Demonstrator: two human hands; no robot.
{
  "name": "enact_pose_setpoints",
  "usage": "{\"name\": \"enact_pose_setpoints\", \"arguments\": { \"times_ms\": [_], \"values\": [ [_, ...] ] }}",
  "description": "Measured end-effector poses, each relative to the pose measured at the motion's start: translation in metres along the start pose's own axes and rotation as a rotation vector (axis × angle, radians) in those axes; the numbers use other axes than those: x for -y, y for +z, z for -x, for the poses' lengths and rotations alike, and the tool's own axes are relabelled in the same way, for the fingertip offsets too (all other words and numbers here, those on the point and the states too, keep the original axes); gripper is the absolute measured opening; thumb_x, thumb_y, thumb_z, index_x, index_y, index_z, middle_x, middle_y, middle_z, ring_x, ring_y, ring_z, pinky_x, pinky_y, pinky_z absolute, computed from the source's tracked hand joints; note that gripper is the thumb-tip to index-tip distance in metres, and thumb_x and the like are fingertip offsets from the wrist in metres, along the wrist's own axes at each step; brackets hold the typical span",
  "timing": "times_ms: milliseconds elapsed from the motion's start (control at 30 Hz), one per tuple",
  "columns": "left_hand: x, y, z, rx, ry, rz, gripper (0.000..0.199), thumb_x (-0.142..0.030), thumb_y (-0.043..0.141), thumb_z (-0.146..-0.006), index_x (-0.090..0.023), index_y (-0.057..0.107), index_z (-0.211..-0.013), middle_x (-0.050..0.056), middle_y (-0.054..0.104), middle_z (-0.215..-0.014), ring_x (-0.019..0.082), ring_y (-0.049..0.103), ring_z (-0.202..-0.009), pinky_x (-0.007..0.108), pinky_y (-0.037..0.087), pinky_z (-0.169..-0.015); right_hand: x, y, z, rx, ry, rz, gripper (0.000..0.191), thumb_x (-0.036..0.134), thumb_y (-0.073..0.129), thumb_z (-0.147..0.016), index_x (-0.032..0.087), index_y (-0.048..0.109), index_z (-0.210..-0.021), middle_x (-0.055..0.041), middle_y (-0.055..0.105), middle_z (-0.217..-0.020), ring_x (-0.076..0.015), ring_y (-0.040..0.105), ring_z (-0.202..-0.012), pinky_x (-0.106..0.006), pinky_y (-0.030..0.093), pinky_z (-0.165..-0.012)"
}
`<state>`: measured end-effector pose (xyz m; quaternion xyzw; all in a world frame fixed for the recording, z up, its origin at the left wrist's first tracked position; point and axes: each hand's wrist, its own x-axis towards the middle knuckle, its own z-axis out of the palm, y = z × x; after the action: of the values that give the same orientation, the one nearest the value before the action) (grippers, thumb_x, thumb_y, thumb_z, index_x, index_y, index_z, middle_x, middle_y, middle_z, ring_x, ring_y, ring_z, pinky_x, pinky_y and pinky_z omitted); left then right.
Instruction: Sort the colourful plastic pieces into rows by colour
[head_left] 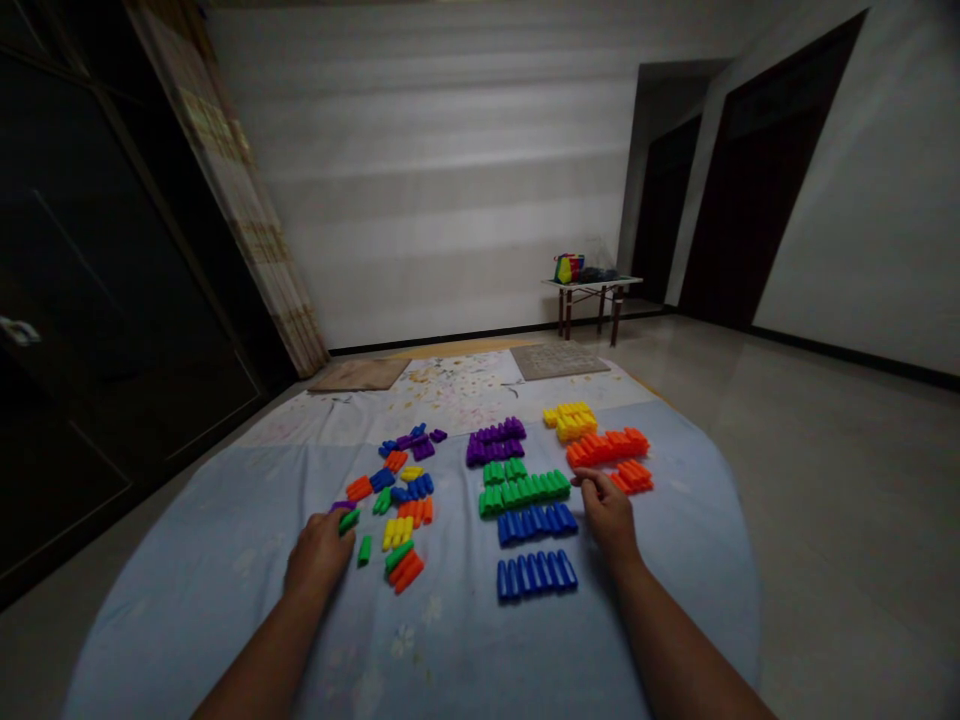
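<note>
My left hand (319, 555) is closed on a small green bullet-shaped plastic block (349, 521) at the left of the table. A purple block (343, 507) lies just beyond its fingers, and a loose green block (364, 550) is to their right. My right hand (609, 515) has bent fingers at the right end of a green row of blocks (525, 492). Whether it pinches a block is hidden. Nearer me are two blue rows (537, 576). Orange blocks (607, 447) lie beside and beyond my right hand, with yellow blocks (574, 420) and purple rows (495, 442) farther back.
Mixed loose blocks (409, 510) are scattered between my left hand and the rows. A blue and white floral cloth (450, 650) covers the table. Two flat mats (561, 361) lie at its far edge. A small folding table (592, 284) with colourful items stands by the wall.
</note>
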<state>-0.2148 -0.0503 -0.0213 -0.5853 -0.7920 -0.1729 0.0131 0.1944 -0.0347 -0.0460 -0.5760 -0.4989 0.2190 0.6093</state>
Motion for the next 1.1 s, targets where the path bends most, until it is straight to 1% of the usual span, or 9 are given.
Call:
{"name": "enact_pose_setpoints", "arguments": {
  "times_ms": [100, 167, 333, 500, 633, 733, 833, 967, 1100],
  "values": [
    [0.002, -0.005, -0.002, 0.006, -0.027, -0.054, 0.035, -0.029, 0.044, -0.076, -0.016, 0.061, -0.104, 0.012, 0.064, -0.098, 0.025, 0.059, -0.091, 0.034, 0.044, -0.075, -0.001, 0.000, 0.000, 0.004, 0.005, 0.000, 0.029, 0.035, 0.045, -0.075, 0.017, 0.064, -0.087, -0.0076, 0.068, -0.082, -0.0209, 0.061, -0.079, -0.032, 0.046, -0.070],
    [-0.008, -0.012, 0.000, -0.023, -0.043, -0.083, 0.037, -0.034, 0.039, -0.079, -0.017, 0.059, -0.106, 0.013, 0.064, -0.102, 0.026, 0.058, -0.094, 0.035, 0.043, -0.075, -0.001, 0.001, 0.000, 0.003, 0.009, -0.004, 0.029, 0.035, 0.045, -0.075, 0.017, 0.064, -0.086, -0.0073, 0.068, -0.081, -0.0208, 0.061, -0.079, -0.032, 0.046, -0.071],
    [-0.073, -0.021, 0.018, -0.007, 0.152, -0.004, 0.037, -0.039, 0.038, -0.081, -0.021, 0.057, -0.107, 0.006, 0.064, -0.107, 0.019, 0.058, -0.096, 0.027, 0.041, -0.079, -0.002, 0.001, -0.001, 0.000, 0.000, -0.017, 0.029, 0.035, 0.046, -0.075, 0.017, 0.065, -0.085, -0.0068, 0.069, -0.080, -0.0204, 0.061, -0.077, -0.032, 0.047, -0.070],
    [-0.124, -0.001, 0.041, 0.102, 0.315, 0.003, 0.033, -0.034, 0.041, -0.080, -0.021, 0.058, -0.106, 0.008, 0.064, -0.104, 0.020, 0.056, -0.098, 0.030, 0.037, -0.085, -0.002, 0.000, -0.001, -0.005, 0.009, -0.012, 0.029, 0.036, 0.045, -0.075, 0.017, 0.065, -0.086, -0.0070, 0.069, -0.081, -0.0206, 0.061, -0.077, -0.032, 0.046, -0.069],
    [-0.129, 0.008, 0.043, 0.231, 0.367, 0.009, 0.035, -0.038, 0.051, -0.073, -0.021, 0.062, -0.101, 0.009, 0.065, -0.098, 0.023, 0.057, -0.096, 0.033, 0.038, -0.084, 0.000, 0.000, -0.001, -0.007, 0.010, -0.021, 0.029, 0.035, 0.045, -0.075, 0.017, 0.065, -0.086, -0.0071, 0.069, -0.082, -0.0204, 0.061, -0.078, -0.031, 0.046, -0.069],
    [-0.125, 0.006, 0.034, 0.319, 0.388, 0.031, 0.051, -0.042, 0.055, -0.068, -0.021, 0.056, -0.115, 0.009, 0.061, -0.111, 0.025, 0.054, -0.105, 0.034, 0.037, -0.088, 0.002, 0.001, -0.001, -0.010, 0.005, -0.019, 0.028, 0.034, 0.045, -0.075, 0.018, 0.065, -0.085, -0.0067, 0.069, -0.082, -0.0199, 0.061, -0.078, -0.030, 0.046, -0.068],
    [-0.122, 0.003, 0.025, 0.397, 0.418, 0.058, 0.060, -0.035, 0.057, -0.066, -0.024, 0.048, -0.124, 0.007, 0.053, -0.126, 0.024, 0.046, -0.117, 0.036, 0.032, -0.096, 0.002, 0.002, -0.002, -0.013, 0.001, -0.007, 0.028, 0.034, 0.045, -0.075, 0.018, 0.066, -0.085, -0.0064, 0.069, -0.081, -0.0195, 0.061, -0.076, -0.030, 0.046, -0.068],
    [-0.123, 0.001, 0.019, 0.487, 0.467, 0.077, 0.056, -0.022, 0.057, -0.062, -0.027, 0.055, -0.118, 0.004, 0.059, -0.121, 0.023, 0.048, -0.115, 0.037, 0.029, -0.098, 0.003, 0.001, -0.003, -0.012, 0.013, -0.009, 0.029, 0.034, 0.045, -0.076, 0.017, 0.065, -0.086, -0.0067, 0.069, -0.081, -0.0196, 0.061, -0.076, -0.030, 0.046, -0.067],
    [-0.126, 0.001, 0.018, 0.497, 0.489, 0.086, 0.046, -0.022, 0.056, -0.063, -0.028, 0.060, -0.108, 0.003, 0.063, -0.113, 0.024, 0.051, -0.109, 0.039, 0.029, -0.095, 0.003, 0.001, -0.004, -0.024, 0.018, -0.020, 0.028, 0.034, 0.045, -0.076, 0.017, 0.065, -0.085, -0.0064, 0.069, -0.081, -0.0193, 0.061, -0.075, -0.030, 0.046, -0.067]
  ]
}}
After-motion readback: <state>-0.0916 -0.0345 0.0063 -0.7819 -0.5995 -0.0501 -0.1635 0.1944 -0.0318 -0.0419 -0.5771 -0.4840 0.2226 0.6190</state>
